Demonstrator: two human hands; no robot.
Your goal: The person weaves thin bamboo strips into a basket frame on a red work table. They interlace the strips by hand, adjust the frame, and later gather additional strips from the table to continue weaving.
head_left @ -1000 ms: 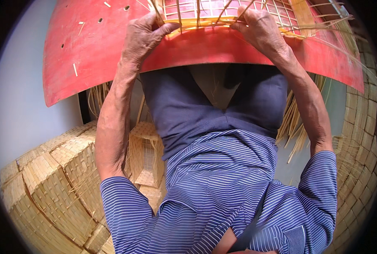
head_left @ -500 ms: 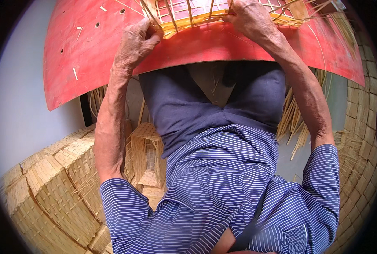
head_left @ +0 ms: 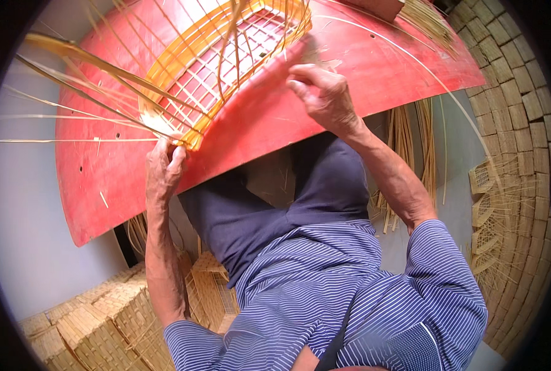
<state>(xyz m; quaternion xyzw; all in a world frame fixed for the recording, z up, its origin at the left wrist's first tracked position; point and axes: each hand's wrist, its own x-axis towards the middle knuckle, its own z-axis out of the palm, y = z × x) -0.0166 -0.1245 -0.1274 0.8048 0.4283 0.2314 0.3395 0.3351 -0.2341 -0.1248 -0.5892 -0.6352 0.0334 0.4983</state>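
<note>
Head view: where is the half-woven basket?

It lies towards 11 o'clock on the red board, its orange-banded wall [head_left: 164,65] around a pale lattice base, with thin stakes rising from it.

And the left hand [head_left: 163,167]?

Between 9 and 10 o'clock, thumb and fingers pinched together on the basket's near corner. Long strips [head_left: 71,49] fan out from that corner towards 10.

The right one?

The right hand [head_left: 325,93] is at 1 o'clock, above the red board [head_left: 257,117] and apart from the basket. Its fingers are curled, the thumb tip slightly away from the forefinger.

What stands around them?

A brown block [head_left: 380,7] at 1 o'clock, with a bundle of pale strips [head_left: 427,25] just beside it. More strips hang beyond the board's edge between 2 and 3. Woven boxes [head_left: 102,328] sit between 7 and 8, and a stack of woven pieces [head_left: 523,136] near 3.
</note>
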